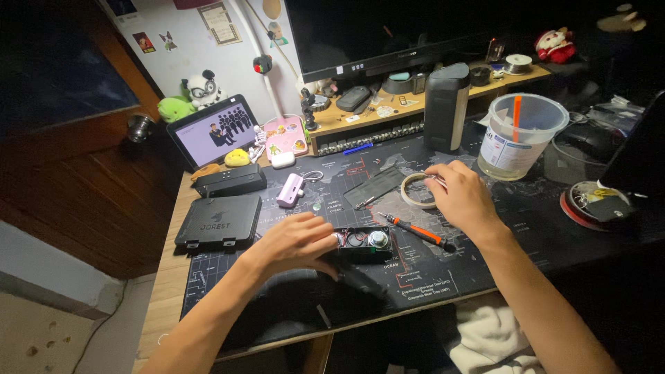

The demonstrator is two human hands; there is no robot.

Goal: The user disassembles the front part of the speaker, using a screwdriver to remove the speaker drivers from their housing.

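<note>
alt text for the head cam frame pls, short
A person's left hand steadies a small opened black device on a dark desk mat, while the right hand touches a roll of tape. An orange-and-black screwdriver lies between them.

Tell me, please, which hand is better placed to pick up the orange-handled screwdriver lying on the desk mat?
Probably the right hand: it rests on the tape roll, just above the screwdriver. The left hand is pressed on the small open device, steadying it.
</note>
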